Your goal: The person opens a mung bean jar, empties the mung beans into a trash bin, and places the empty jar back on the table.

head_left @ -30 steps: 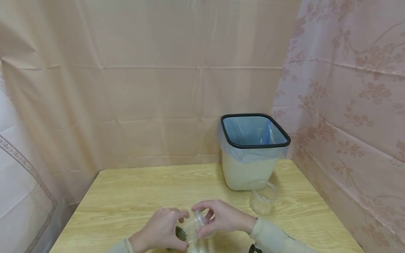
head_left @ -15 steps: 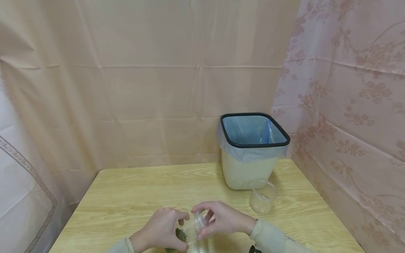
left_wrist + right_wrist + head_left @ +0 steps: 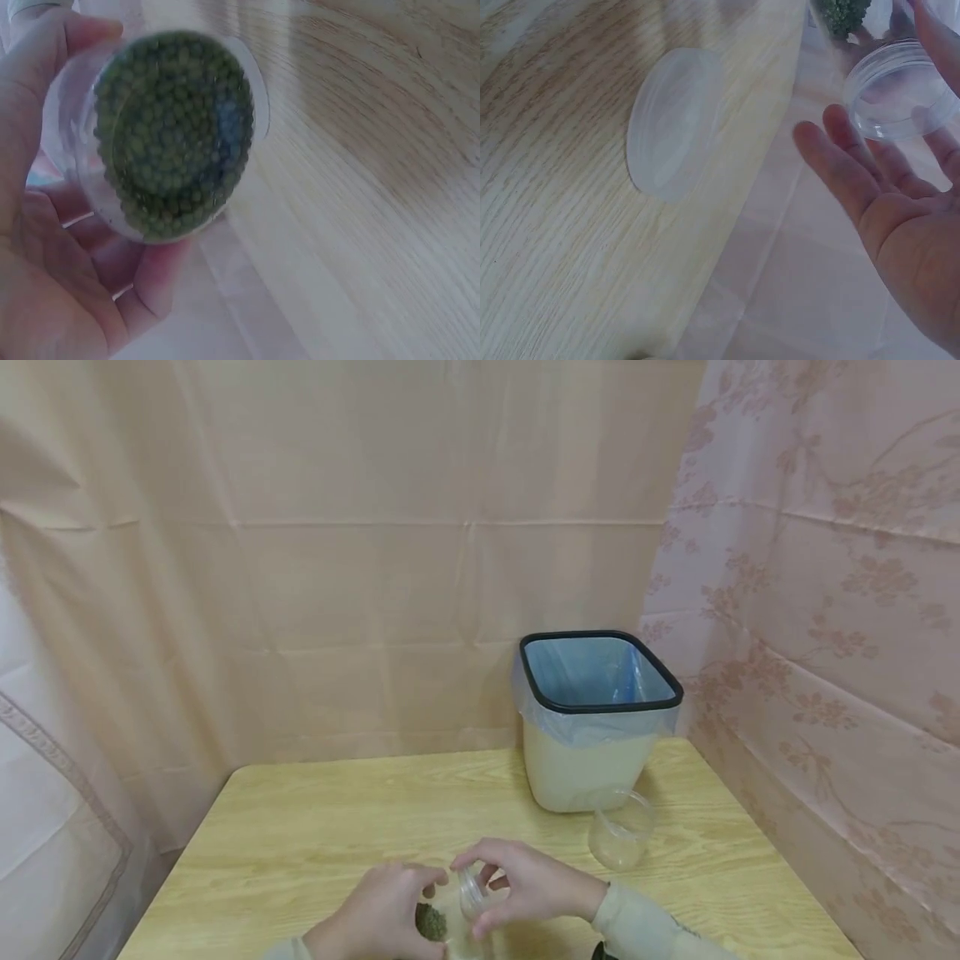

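My left hand [image 3: 378, 910] curls round a clear plastic jar [image 3: 71, 127] holding small green beans [image 3: 176, 135], which look like mung beans. The jar is tilted, its bean-filled base facing the left wrist camera. My right hand [image 3: 521, 889] holds a clear round plastic piece with a ridged edge [image 3: 900, 94] between thumb and fingers, right beside the bean jar. I cannot tell whether this piece is a separate lid or the jar's own mouth. Close to the front edge of the table lies another clear, frosted-looking round item [image 3: 675, 124], mostly hidden by my hands in the head view.
A cream waste bin [image 3: 588, 768] with a black rim and a bluish bag liner stands at the back right of the wooden table [image 3: 322, 827]. Before it is a clear plastic container [image 3: 622, 835]. Beige curtain [image 3: 352, 593] and a floral curtain [image 3: 817, 635] enclose the table.
Both hands keep nearly the same grips and places. The beans in the left hand's jar have shifted slightly, showing a bit more between thumb and fingers.
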Available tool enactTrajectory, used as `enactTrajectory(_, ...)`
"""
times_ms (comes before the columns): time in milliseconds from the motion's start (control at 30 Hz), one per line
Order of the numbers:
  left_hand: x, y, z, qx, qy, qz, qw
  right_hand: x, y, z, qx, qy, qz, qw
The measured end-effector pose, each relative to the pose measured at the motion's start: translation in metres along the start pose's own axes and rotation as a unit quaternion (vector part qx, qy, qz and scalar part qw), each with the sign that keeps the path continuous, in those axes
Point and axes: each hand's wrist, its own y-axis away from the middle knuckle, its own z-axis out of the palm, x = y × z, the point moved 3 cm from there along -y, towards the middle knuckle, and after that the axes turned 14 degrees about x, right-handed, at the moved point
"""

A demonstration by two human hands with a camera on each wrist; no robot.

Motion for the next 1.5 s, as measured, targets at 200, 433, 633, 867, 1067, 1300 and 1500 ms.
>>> enactTrajectory(200,0.0037,0.0017,-0.0028,0.028,-0.062,0.009,0.9976,0.0013,0.0018,0.0003,0.006,-0.016,0.045,0.999)
enactTrajectory(433,0.0030,0.0023,-0.0014,0.035,-0.055,0.005,0.9978,0.0008,0.0028,-0.0008,0.017,0.011,0.073,0.997)
enactTrajectory(633,0.0030,0.0019,0.0004,0.036,-0.066,0.013,0.9971,0.0010,0.0026,-0.0013,0.020,0.039,0.063,0.997)
enactTrajectory(867,0.0043,0.0012,-0.0002,0.032,-0.066,0.021,0.9971,0.0039,0.0005,-0.0001,0.031,0.023,0.075,0.996)
enactTrajectory(1067,0.0041,0.0008,-0.0007,0.030,-0.072,0.030,0.9965,0.0028,-0.0002,-0.0008,0.027,0.007,0.078,0.997)
enactTrajectory(1300,0.0048,0.0006,-0.0005,0.028,-0.083,0.034,0.9956,0.0019,0.0000,-0.0018,0.022,0.003,0.077,0.997)
enactTrajectory(1500,0.0044,-0.0010,0.0006,0.029,-0.096,0.037,0.9942,0.0037,0.0004,-0.0023,0.023,-0.010,0.075,0.997)
